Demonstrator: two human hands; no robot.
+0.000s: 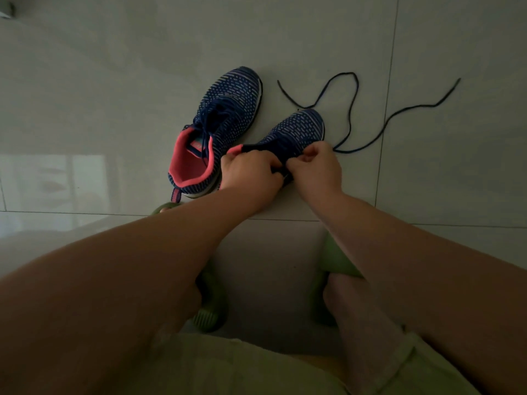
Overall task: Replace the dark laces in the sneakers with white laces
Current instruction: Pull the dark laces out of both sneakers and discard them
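Two navy knit sneakers with pink lining on a tiled floor point(85, 109), toes pointing away. Left sneaker point(219, 129) fully laced in dark cord, untouched. Right sneaker point(293, 132) being worked at its throat, both hands bunched over the eyelet area. Left hand point(251, 175) curled, fingers closed on the tongue or upper near the pink collar. Right hand point(313, 163) curled too, fingertips pinching something small and dark at the eyelets, probably the last of the lace; exact hold too dim to make out. Dark lace point(370, 124) mostly pulled free, trailing in loose loops across the floor beyond and right of the toe, one end running back toward the right hand. No white laces in view. Green slippers point(339, 258) beneath the forearms.

Likely step: drawing the final length out of the lowest eyelets.

Risks from here: aglet snagging in an eyelet under a sharp tug, stretching the knit; sneaker sliding on the slick tile if the left hand's grip loosens; loose lace tangling into a knot.
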